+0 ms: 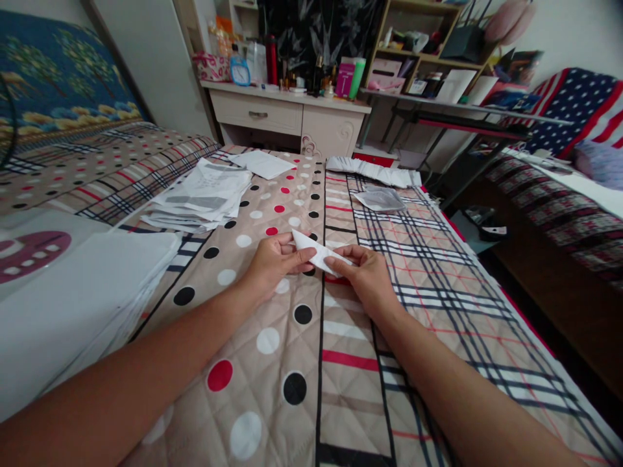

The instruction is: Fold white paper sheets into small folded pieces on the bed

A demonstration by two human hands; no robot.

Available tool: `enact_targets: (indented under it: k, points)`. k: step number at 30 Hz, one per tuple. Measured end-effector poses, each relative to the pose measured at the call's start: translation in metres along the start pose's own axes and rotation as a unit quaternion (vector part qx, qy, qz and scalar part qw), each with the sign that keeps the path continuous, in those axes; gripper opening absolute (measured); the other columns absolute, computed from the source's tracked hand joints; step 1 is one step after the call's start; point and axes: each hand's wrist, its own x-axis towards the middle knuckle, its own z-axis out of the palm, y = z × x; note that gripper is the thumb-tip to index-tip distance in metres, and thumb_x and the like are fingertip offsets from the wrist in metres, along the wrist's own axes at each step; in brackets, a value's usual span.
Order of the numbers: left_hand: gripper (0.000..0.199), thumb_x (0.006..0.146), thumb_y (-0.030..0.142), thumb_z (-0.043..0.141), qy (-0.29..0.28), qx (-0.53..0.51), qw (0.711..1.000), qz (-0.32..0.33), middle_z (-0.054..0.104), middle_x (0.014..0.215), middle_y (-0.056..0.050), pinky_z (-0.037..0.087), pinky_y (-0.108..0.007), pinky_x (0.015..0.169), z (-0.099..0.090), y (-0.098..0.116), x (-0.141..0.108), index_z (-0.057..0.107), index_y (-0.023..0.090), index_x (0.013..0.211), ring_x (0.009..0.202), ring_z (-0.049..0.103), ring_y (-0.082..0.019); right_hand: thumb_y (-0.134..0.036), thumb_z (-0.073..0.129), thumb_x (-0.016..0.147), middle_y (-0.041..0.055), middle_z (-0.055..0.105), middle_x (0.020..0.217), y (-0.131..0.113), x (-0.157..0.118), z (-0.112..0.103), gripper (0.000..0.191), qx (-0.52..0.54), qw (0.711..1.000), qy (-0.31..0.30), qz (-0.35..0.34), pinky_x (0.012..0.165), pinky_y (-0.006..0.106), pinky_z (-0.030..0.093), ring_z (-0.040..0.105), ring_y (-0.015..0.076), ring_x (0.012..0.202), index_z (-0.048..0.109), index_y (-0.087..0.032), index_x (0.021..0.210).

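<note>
A small folded white paper (318,253) with a pointed upper left corner is held above the patterned bedspread (253,363). My left hand (276,263) pinches its left part, thumb on top and fingers behind. At its right end my right hand (364,272) grips it the same way, thumb across the front. Both hands are closed on the one paper. A flat clear packet (381,199) lies on the bedspread beyond my right hand.
At the left are a stack of printed papers (202,194) and a large pile of white sheets (82,292). Farther back lie a white sheet (263,163) and a row of folded papers (372,171). A cluttered dresser (257,113) stands behind the bed.
</note>
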Motion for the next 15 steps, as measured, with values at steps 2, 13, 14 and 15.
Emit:
enact_targets:
  k: [2,13,14,15]
  points:
    - [0.075,0.072,0.035,0.079,-0.013,0.003,1.0,0.017,0.073,0.085,-0.006,0.058,-0.022,0.06,-0.001,0.0,0.001,0.046,0.016,0.137,0.067,0.07,-0.015,-0.033,0.082,0.061,0.0019,0.07,0.065,-0.004,0.003,-0.005,0.031,0.02,0.999,-0.016,0.033,0.042,0.018,0.044,0.058,0.01,0.045,0.065,-0.015,0.08]
    - [0.017,0.07,0.02,0.08,-0.078,0.272,0.886,0.367,0.075,0.091,-0.006,0.055,-0.027,0.08,-0.011,0.003,0.006,0.077,0.021,0.087,0.088,0.069,-0.017,-0.011,0.074,0.065,0.001,0.066,0.056,-0.017,0.012,-0.018,0.018,0.102,0.976,-0.086,0.17,0.036,0.012,0.039,0.049,0.0046,0.037,0.062,-0.016,0.077]
    - [0.016,0.07,0.02,0.081,-0.07,0.278,0.887,0.361,0.075,0.085,-0.005,0.055,-0.026,0.077,-0.011,0.003,0.005,0.077,0.02,0.085,0.081,0.069,-0.016,-0.014,0.073,0.068,0.0015,0.066,0.055,-0.015,0.012,-0.018,0.013,0.09,0.977,-0.094,0.166,0.036,0.012,0.038,0.048,0.0043,0.035,0.063,-0.015,0.077]
    - [0.016,0.07,0.021,0.081,-0.055,0.281,0.894,0.344,0.076,0.082,-0.005,0.055,-0.025,0.072,-0.01,0.003,0.004,0.077,0.019,0.086,0.076,0.07,-0.016,-0.019,0.071,0.073,0.0025,0.066,0.055,-0.013,0.012,-0.018,0.01,0.076,0.979,-0.098,0.163,0.036,0.012,0.039,0.048,0.0047,0.035,0.064,-0.015,0.077]
